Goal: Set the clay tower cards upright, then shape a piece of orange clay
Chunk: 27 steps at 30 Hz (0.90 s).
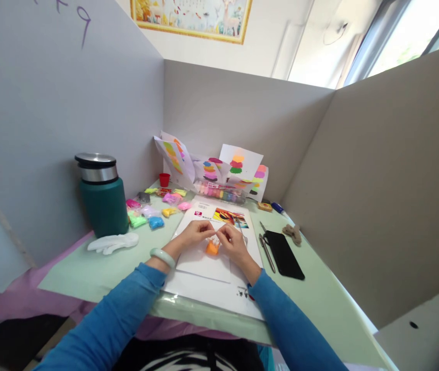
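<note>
Both hands, left hand (194, 234) and right hand (232, 242), pinch an orange clay lump (212, 248) with their fingers, which half hide it.

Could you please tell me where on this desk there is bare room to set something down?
Bare green desk lies at the near left, between the white glove and the white sheet, and at the near right beyond the black phone. It is crowded at the back left, where clay packets lie beside the green flask.
</note>
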Available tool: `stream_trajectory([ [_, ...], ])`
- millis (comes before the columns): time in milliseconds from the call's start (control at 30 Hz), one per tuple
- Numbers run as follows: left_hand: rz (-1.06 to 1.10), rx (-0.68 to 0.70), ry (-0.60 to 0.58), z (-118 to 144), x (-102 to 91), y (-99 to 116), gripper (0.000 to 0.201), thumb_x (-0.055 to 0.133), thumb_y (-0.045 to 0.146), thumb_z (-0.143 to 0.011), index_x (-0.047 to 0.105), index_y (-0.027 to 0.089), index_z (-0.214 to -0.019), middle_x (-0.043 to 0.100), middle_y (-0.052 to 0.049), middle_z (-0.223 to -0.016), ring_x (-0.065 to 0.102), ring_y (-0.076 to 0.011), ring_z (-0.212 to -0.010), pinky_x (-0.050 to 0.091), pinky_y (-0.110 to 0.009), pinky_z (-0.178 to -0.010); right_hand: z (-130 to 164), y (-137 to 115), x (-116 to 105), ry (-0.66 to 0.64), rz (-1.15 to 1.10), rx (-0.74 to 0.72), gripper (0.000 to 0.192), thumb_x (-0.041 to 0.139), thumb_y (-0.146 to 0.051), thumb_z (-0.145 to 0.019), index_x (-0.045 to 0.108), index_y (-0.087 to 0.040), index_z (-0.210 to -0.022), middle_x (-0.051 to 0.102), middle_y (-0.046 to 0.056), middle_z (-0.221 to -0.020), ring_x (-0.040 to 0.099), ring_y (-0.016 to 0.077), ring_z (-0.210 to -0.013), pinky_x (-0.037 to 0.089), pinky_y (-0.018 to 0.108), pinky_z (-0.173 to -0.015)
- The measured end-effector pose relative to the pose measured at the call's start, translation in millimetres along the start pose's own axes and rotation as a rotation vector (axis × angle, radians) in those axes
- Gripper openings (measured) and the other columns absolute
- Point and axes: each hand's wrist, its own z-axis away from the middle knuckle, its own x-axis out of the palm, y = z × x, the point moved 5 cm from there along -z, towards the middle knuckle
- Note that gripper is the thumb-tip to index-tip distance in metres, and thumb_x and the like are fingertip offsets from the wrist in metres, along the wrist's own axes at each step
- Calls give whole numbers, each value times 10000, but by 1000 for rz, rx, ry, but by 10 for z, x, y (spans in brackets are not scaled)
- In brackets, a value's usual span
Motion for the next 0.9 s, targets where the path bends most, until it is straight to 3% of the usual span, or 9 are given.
stream_trajectory([
  [233, 37, -72, 73, 1, -59, 9, 292, 625, 422, -723, 581, 138, -673, 508, 29, -594, 423, -91, -558, 336, -219, -520, -3, 102, -65, 75, -33, 60, 186, 512, -328, -857, 537, -198, -727, 533, 8, -712, 477, 138, -643, 378, 262, -600],
  [433, 0, -68, 46, -12, -31, -39, 277, 621, 406, -734, 632, 129, -728, 563, 7, -635, 479, -111, -614, 379, -228, -570, -7, 88, -80, 82, -27, 63, 198, 509, -309, -840, 516, -196, -679, 517, 0, -678, 461, 132, -628, 374, 257, -596],
  [700, -72, -74, 41, 14, -25, -4, 311, 600, 440, -728, 619, 137, -659, 533, 21, -580, 453, -101, -574, 360, -216, -534, 32, 107, 7, -13, -59, 148, 219, 523, -363, -836, 569, -185, -716, 561, -10, -655, 480, 124, -599, 370, 238, -577],
  [800, -26, -140, 19, 30, -14, 10, 324, 563, 448, -763, 641, 135, -727, 535, 23, -568, 434, -82, -509, 355, -202, -487, 10, 167, -10, 6, -84, 215, 242, 525, -396, -826, 576, -184, -723, 563, -15, -607, 495, 128, -569, 374, 237, -562],
  [900, 0, -209, 62, -34, -138, 3, 351, 542, 447, -783, 658, 142, -911, 621, -3, -709, 450, -67, -473, 370, -193, -447, -128, 266, -116, 96, -77, 315, 283, 522, -437, -805, 586, -176, -717, 572, -8, -567, 509, 139, -530, 389, 247, -554],
])
